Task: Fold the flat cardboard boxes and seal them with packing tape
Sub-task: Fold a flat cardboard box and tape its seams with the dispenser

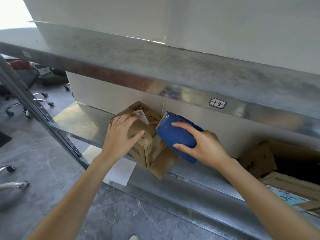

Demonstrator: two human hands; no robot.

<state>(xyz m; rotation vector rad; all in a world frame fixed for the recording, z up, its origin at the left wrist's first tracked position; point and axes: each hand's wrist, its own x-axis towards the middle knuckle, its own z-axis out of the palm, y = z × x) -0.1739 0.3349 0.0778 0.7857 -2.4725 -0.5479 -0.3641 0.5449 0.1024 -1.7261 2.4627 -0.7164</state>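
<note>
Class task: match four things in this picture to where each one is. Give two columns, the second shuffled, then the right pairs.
1 small cardboard box
2 blue tape dispenser
3 handwritten label
4 white sheet of paper

A gripped by the right hand
B on the upper shelf, front edge
C under the left hand
D at the lower shelf front edge, below the box

Pairs: 1-C, 2-A, 3-B, 4-D

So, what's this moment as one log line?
left hand presses cardboard box on shelf | right hand grips tape dispenser beside it
</note>
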